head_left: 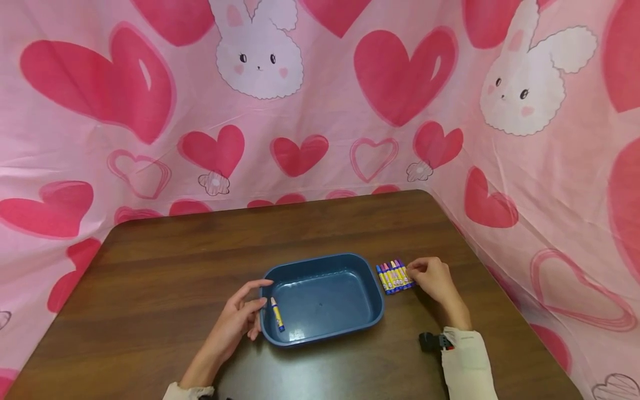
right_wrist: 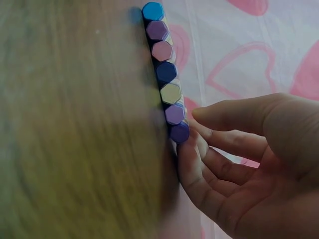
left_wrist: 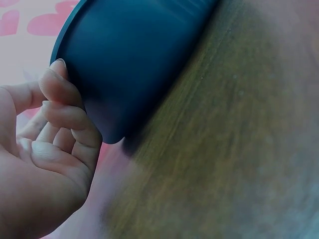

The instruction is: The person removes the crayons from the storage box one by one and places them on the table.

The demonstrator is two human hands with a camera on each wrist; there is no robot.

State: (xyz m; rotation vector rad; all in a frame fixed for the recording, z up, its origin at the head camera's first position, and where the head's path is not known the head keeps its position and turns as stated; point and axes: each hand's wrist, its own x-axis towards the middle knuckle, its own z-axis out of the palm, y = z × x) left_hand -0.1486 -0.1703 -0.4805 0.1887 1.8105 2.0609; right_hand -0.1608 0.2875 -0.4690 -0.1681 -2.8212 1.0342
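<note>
A dark blue rectangular tray point(head_left: 330, 305) sits on the table, a single yellow-wrapped crayon point(head_left: 277, 315) lying inside along its left side. My left hand point(head_left: 232, 319) holds the tray's left rim between thumb and fingers; the left wrist view shows the fingertips at the tray's edge. Right of the tray, several crayons point(head_left: 392, 278) lie side by side in a row, with yellow wrappers and differently coloured tips. My right hand point(head_left: 436, 280) is at the row's right end. There its thumb and index finger pinch the outermost purple crayon point(right_wrist: 180, 132).
The brown wooden table point(head_left: 200, 250) extends behind and left of the tray. A pink cloth point(head_left: 320, 105) with hearts and rabbits hangs along the table's back and sides. A black strap device point(head_left: 432, 341) sits at the right wrist.
</note>
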